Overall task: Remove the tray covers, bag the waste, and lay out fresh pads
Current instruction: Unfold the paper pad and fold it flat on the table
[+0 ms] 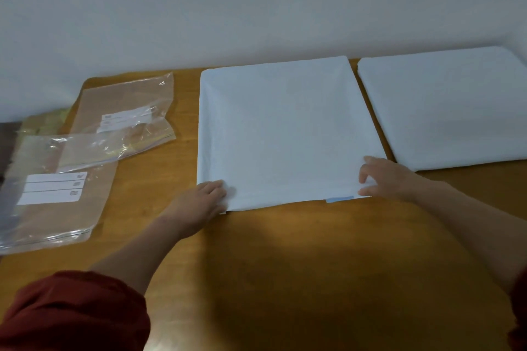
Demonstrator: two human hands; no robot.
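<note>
A white cover sheet [285,128] lies over a square tray in the middle of the wooden table [299,265]. My left hand [202,205] grips its near left corner. My right hand [385,178] pinches its near right corner, where a strip of light blue shows under the edge. A second white-covered tray [447,105] sits to the right, untouched. Two clear zip bags with white labels lie at the left, one nearer [54,194] and one farther back [125,114].
A pale wall runs along the table's far edge. Bare wood stretches between me and the trays. The bags overhang the table's left edge. Red sleeves cover my upper arms at the bottom corners.
</note>
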